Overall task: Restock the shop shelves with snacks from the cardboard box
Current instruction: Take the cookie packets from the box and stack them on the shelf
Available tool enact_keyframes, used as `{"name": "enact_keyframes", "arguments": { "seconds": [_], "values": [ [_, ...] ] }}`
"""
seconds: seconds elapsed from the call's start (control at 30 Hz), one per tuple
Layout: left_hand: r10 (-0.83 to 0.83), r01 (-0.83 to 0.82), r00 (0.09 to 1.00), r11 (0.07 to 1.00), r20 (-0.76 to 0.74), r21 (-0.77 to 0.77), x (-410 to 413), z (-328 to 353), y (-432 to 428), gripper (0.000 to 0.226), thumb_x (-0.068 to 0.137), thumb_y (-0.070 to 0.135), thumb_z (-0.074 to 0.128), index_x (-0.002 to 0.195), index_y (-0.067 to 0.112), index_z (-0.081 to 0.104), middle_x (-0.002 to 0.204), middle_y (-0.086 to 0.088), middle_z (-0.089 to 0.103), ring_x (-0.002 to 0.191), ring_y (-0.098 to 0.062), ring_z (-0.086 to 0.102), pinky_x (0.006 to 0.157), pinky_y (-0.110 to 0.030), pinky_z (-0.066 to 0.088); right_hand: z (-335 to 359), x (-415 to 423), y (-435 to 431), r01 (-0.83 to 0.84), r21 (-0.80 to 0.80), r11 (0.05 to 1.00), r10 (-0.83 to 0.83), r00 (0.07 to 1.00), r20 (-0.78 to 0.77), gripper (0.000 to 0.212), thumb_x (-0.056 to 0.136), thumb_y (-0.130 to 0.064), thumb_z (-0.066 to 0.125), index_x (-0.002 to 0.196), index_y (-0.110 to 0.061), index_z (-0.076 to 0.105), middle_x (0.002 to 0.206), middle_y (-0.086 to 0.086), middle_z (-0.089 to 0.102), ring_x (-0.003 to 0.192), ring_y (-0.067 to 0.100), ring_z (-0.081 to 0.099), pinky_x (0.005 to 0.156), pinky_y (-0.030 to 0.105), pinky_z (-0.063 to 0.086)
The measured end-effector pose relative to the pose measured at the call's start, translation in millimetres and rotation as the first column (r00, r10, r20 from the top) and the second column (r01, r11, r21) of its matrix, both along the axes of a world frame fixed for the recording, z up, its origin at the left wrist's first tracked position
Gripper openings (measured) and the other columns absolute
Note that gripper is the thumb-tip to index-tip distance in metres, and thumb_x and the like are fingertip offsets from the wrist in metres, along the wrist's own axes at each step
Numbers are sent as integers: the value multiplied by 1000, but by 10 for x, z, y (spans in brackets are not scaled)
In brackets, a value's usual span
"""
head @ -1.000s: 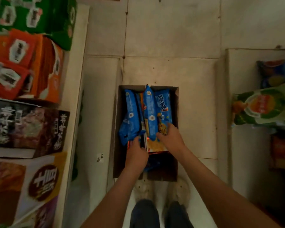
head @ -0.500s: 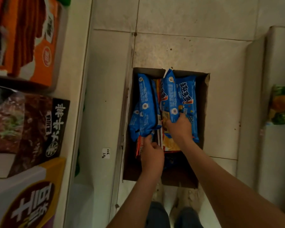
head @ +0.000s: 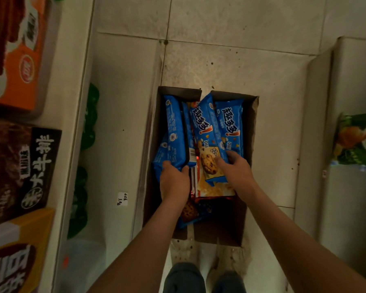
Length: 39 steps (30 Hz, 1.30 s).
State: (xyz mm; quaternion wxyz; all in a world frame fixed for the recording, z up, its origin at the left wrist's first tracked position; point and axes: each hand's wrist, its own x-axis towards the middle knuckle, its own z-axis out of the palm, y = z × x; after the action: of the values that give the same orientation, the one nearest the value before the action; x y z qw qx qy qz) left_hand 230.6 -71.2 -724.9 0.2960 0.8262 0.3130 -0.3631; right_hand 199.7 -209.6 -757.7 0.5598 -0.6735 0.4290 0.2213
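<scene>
Cardboard box (head: 250,127) on floor (head: 220,60); left grip (head: 174,182) curled round blue snack packs (head: 175,132), right grip (head: 237,172) pinching cookie packs (head: 211,132).

Long blue cookie packs (head: 203,127) on end, fanned and leaning, inside the open brown cardboard box (head: 250,127).

Dim, warm light falls on a floor (head: 230,22) of large pale tiles, speckled with dark spots and crossed by thin grout lines. A white shelf (head: 76,81) runs down the left of the frame, with a small handwritten label (head: 122,199) on its lower board. Another white shelf unit (head: 351,70) stands at the right edge.
</scene>
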Motion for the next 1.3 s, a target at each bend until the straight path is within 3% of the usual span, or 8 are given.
{"name": "enact_keyframes", "arguments": {
  "seconds": [0.13,0.47,0.67,0.77,0.9,1.03,1.17,1.3],
  "values": [
    [-2,1,1000,997,10,76,25,-70,-17,41,97,31,50,129,8,41,125,-17,54,109,-32,57,72,-34,44,-57,-32,-31,2,32,999,-3,1000,13,31,90,-31,60,119,-20,58,108,-4,67,98,15,65,90,40,54],
    [-57,54,998,994,33,96,26,-103,2,30,99,24,45,115,2,56,114,-15,60,100,-27,58,68,-28,40,-1,-64,74,-103,-96,990,109,992,60,36,89,-28,62,124,-19,55,107,-6,62,96,9,59,76,21,47],
    [39,-32,978,999,203,-39,-68,-40,17,14,96,20,47,86,10,44,85,-7,49,78,-20,49,56,-29,34,-55,-43,190,-153,-293,944,170,985,31,48,87,-23,65,130,-13,47,124,4,55,116,19,51,98,39,47],
    [41,-11,949,995,313,-99,-118,12,4,12,95,20,48,100,10,53,100,-8,58,88,-19,55,67,-29,40,102,35,238,-176,-475,862,243,966,84,53,87,-22,64,134,-10,42,127,7,47,119,18,40,100,33,40],
    [39,33,918,984,395,-175,-184,206,-63,41,95,17,48,136,17,47,117,2,57,96,-10,57,77,-13,45,416,189,378,-62,-137,989,93,968,233,46,89,-36,61,130,-21,45,120,-2,53,108,9,51,92,30,46],
    [22,70,880,982,475,-175,-294,458,-144,43,97,14,46,140,15,42,122,2,56,100,-4,56,79,-3,39,640,326,467,-18,320,947,-12,996,92,47,89,-44,57,129,-25,41,108,-19,49,89,-8,48,73,8,42],
    [9,109,828,978,560,-176,-394,549,-128,35,100,16,42,134,12,47,123,3,56,102,-6,54,82,-7,41,636,434,458,162,421,892,-124,985,-118,67,85,-55,57,138,-17,39,130,-5,50,113,13,50,94,29,39],
    [-120,266,807,948,578,-173,-498,531,-26,11,99,20,46,101,13,54,133,-11,54,101,-21,59,77,-23,46,653,370,434,147,448,882,-111,988,-105,56,85,-32,66,134,-13,43,118,1,60,99,16,61,82,27,50]
  ]
}}
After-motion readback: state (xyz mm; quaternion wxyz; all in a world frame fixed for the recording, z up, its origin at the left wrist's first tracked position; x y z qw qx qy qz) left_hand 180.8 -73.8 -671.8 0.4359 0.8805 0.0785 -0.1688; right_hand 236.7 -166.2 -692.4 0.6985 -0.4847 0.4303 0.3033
